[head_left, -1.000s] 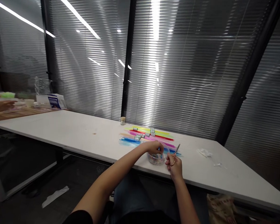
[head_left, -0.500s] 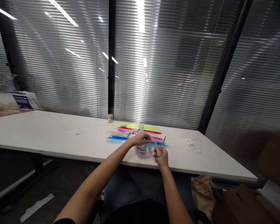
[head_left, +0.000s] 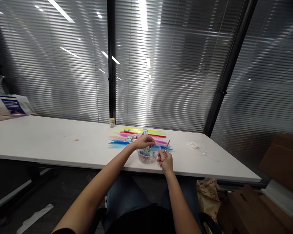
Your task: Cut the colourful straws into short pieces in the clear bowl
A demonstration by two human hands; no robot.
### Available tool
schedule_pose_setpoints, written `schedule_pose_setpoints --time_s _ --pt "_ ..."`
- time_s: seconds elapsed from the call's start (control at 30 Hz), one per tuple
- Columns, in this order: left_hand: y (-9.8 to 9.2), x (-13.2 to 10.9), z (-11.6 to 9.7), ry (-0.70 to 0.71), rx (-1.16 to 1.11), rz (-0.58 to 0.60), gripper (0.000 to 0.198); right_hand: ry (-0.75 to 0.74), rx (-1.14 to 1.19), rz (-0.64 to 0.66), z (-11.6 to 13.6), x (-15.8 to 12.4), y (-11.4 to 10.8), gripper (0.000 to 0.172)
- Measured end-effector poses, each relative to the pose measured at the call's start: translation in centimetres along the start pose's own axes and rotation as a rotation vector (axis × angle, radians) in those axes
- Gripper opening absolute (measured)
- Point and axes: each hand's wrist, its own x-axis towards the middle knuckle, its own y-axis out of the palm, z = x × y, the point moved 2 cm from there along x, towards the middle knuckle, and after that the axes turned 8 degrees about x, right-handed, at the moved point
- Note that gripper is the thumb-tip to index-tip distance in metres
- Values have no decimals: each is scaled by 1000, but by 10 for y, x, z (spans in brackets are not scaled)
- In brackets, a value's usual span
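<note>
A clear round bowl (head_left: 147, 158) with many small colourful pieces stands near the table's front edge. Over its back rim is my left hand (head_left: 144, 142), its fingers pinched together; what they hold, if anything, is too small to name. My right hand (head_left: 166, 161) is at the bowl's right side, closed on scissors (head_left: 167, 146) whose blades point up and away. Behind the bowl lie bundles of thin coloured sticks: blue (head_left: 117, 142), pink (head_left: 161, 142), red (head_left: 161, 136) and yellow (head_left: 157, 131), with several small patterned rolls (head_left: 129, 138) on them.
The white table (head_left: 51, 139) runs wide to both sides. A small lidded jar (head_left: 112, 122) stands at its back edge. Crumpled white tissue (head_left: 192, 145) and clear plastic (head_left: 206, 153) lie at the right. Cardboard boxes (head_left: 246, 208) and a paper bag (head_left: 208, 196) are below, right.
The view has shifted slightly, so the table's things appear a little further left. My left hand stays over the bowl, and my right hand still holds the scissors beside it.
</note>
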Motion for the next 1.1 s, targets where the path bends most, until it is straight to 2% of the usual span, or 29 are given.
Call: schedule_pose_setpoints --time_s 0.5,0.8,1.1 --pt "0 0 -1 -4 2 20 31 5 -2 -4 -3 3 -1 35" --pt "-3 -2 -9 -15 1 29 30 0 -8 -20 -2 3 -1 35" --pt "7 1 -7 -15 180 168 17 -12 -2 -12 -1 2 -1 36"
